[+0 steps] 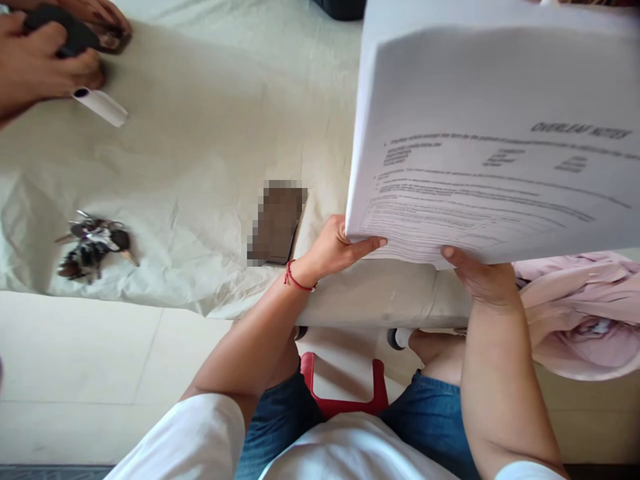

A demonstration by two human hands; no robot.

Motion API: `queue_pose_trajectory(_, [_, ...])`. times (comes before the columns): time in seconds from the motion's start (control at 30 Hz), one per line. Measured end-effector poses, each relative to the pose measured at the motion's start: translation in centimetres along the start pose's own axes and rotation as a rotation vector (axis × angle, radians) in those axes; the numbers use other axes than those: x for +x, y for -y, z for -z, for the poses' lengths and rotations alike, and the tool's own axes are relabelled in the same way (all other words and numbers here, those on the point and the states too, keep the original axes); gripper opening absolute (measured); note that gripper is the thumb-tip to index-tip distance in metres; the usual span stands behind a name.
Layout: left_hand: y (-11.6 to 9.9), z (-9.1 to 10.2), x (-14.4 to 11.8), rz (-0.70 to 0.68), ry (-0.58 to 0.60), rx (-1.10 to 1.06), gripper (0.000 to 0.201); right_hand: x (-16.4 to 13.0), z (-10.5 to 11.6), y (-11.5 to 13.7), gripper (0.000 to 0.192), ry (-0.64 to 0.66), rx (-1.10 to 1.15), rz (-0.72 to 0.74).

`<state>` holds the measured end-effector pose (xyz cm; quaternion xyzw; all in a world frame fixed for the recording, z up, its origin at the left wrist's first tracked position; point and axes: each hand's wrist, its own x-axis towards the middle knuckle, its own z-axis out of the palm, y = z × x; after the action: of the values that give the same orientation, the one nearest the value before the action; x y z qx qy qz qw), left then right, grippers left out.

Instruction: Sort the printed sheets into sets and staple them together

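A stack of printed paper sheets (450, 87) is held up over the right part of the covered table, with the heading "OVERLEAF NOTES" on its front sheet. My left hand (343, 250) grips the lower left corner, thumb on the front. At the bottom edge, my right hand (480, 273) pinches the sheets, its thumb also in front. The fingers behind the paper are hidden. A dark phone (280, 223), partly blurred out, lies on the table just left of my left hand.
A bunch of keys (95, 243) lies near the front left edge of the cloth-covered table (200, 133). At the upper left, another person's hands (50, 60) hold a dark object beside a small white roll (103, 107). Pink fabric (580, 307) hangs at the right.
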<state>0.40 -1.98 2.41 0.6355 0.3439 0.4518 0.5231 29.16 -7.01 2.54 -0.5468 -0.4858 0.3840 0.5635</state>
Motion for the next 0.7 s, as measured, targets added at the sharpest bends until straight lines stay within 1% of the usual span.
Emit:
queue_pose_trajectory(0.1, [-0.4,-0.1,-0.5,0.002,-0.007,0.018,0.026,-0.2,0.0,0.0,0.055,0.060,0.054,-0.029])
queue_pose_trajectory(0.23, [-0.5,-0.7,-0.8,-0.010,0.025,0.028,0.030,0.0,-0.6,0.2,0.055,0.004,0.056,-0.027])
queue_pose_trajectory(0.3, [-0.3,-1.0,-0.7,-0.036,-0.011,0.070,0.032,0.3,-0.9,0.1,0.051,-0.011,0.054,0.002])
queue_pose_trajectory(0.37, [-0.4,-0.8,-0.7,-0.073,-0.122,0.187,0.031,0.6,-1.1,0.0,0.052,-0.032,0.048,0.042])
queue_pose_trajectory(0.43, [-0.9,0.1,-0.9,-0.094,-0.304,0.395,0.026,0.9,-0.9,-0.2,0.058,-0.079,0.043,0.079])
queue_pose_trajectory(0.47, [-1.3,0.8,-1.0,-0.076,-0.420,0.522,0.027,1.0,-0.7,-0.4,0.061,-0.100,0.045,0.095])
queue_pose_trajectory(0.5, [-1.8,1.6,-1.1,-0.038,-0.495,0.671,0.030,1.1,-0.5,-0.5,0.063,-0.108,0.052,0.108])
queue_pose_trajectory(0.53, [-2.2,2.5,-1.3,0.036,-0.533,0.816,0.038,1.3,-0.4,-0.6,0.065,-0.102,0.064,0.117])
queue_pose_trajectory(0.57, [-2.6,3.3,-1.4,0.126,-0.558,0.946,0.050,1.4,-0.3,-0.6,0.065,-0.091,0.078,0.126])
queue_pose_trajectory(0.63, [-3.0,5.0,-1.6,0.326,-0.554,1.130,0.073,1.6,-0.2,-0.6,0.064,-0.066,0.101,0.138])
queue_pose_trajectory(0.7, [-2.9,6.1,-1.8,0.513,-0.484,1.219,0.090,1.9,-0.3,-0.5,0.063,-0.079,0.116,0.150])
